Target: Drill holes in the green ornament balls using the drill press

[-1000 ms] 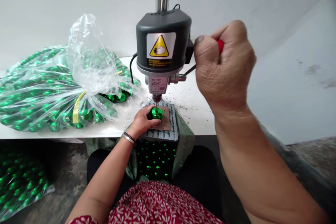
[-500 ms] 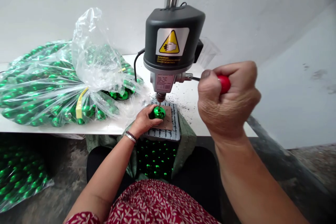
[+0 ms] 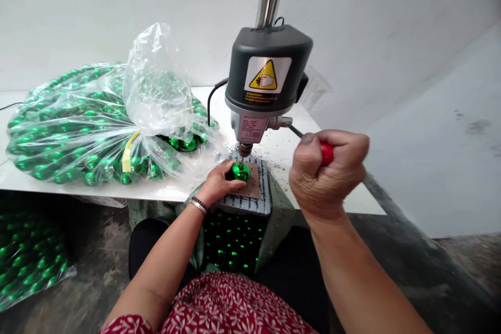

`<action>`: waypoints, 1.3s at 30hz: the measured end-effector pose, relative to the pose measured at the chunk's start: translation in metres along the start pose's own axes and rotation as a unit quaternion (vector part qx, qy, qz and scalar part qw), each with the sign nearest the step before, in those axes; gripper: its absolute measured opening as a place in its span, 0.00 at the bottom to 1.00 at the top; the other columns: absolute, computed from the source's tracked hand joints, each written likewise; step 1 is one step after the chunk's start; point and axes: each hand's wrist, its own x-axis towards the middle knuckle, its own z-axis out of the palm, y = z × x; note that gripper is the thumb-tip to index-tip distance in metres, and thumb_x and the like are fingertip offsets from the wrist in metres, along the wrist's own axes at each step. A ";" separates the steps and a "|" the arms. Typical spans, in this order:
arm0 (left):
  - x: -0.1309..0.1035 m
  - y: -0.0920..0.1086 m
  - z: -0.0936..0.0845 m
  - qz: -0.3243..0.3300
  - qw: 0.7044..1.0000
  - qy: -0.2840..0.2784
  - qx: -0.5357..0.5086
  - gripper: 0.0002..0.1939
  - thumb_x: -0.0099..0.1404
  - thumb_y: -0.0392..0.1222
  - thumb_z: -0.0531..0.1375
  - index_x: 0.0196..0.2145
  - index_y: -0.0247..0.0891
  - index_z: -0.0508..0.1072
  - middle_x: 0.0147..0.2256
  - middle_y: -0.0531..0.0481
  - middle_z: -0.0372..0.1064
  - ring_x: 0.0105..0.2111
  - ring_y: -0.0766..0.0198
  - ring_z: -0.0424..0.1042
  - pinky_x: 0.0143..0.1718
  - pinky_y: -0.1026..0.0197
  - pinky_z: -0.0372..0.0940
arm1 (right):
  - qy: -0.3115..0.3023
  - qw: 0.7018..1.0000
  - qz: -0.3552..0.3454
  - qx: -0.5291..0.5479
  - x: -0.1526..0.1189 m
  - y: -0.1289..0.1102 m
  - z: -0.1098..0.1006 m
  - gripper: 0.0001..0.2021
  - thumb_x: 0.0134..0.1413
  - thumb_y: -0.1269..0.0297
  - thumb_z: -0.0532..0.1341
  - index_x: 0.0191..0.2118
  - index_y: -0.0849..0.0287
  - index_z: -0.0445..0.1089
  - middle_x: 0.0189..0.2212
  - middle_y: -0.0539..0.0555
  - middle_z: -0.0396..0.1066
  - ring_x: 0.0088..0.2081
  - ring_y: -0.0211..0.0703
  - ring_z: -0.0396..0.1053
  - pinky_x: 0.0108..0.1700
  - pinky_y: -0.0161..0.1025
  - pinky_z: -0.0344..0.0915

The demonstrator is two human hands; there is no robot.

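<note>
My left hand point(image 3: 221, 182) grips a shiny green ball ornament point(image 3: 241, 171) between thumb and fingers. The ball rests on a brown board point(image 3: 252, 186) on the grey metal base point(image 3: 264, 201) of a drill press point(image 3: 270, 70). Just above the ball is the drill bit point(image 3: 242, 159); whether its tip touches or enters the ball I cannot tell. My right hand point(image 3: 329, 175) is closed around the red knob point(image 3: 326, 153) of the press's feed lever point(image 3: 296, 131), to the right of the machine.
A large clear plastic bag point(image 3: 66, 130) of green balls lies on the white table point(image 3: 156, 191) at left. Another bag of balls point(image 3: 29, 255) sits on the floor. More balls point(image 3: 233, 240) are in my lap between green cloth. Dark shavings are scattered around the base.
My right hand has lowered with the red knob, and the lever now slopes more steeply down. My left hand keeps hold of the ball. The whole view has shifted slightly.
</note>
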 end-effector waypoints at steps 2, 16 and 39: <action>0.000 0.001 0.000 0.008 1.000 -0.003 -0.002 0.24 0.54 0.42 0.68 0.50 0.38 0.74 0.46 0.48 0.74 0.49 0.55 0.70 0.53 0.55 0.64 | 0.005 1.000 -0.020 -0.002 -0.003 0.002 0.001 0.04 0.58 0.63 0.56 0.34 0.56 0.61 0.25 0.47 0.63 0.26 0.31 0.60 0.30 0.35 0.56; 0.000 0.001 0.003 -0.007 1.000 0.010 -0.019 0.24 0.52 0.42 0.69 0.47 0.37 0.74 0.42 0.49 0.74 0.45 0.57 0.70 0.51 0.56 0.64 | -0.002 1.000 -0.008 0.013 -0.003 0.002 0.000 0.07 0.58 0.61 0.56 0.33 0.58 0.62 0.25 0.47 0.63 0.26 0.30 0.59 0.28 0.33 0.55; 0.021 -0.003 -0.093 -0.107 0.916 0.105 0.372 0.20 0.63 0.31 0.52 0.50 0.32 0.74 0.50 0.35 0.73 0.53 0.49 0.70 0.57 0.49 0.62 | -0.090 0.988 0.126 0.020 0.091 -0.012 0.021 0.18 0.58 0.51 0.52 0.26 0.62 0.57 0.20 0.41 0.51 0.25 0.23 0.50 0.32 0.32 0.48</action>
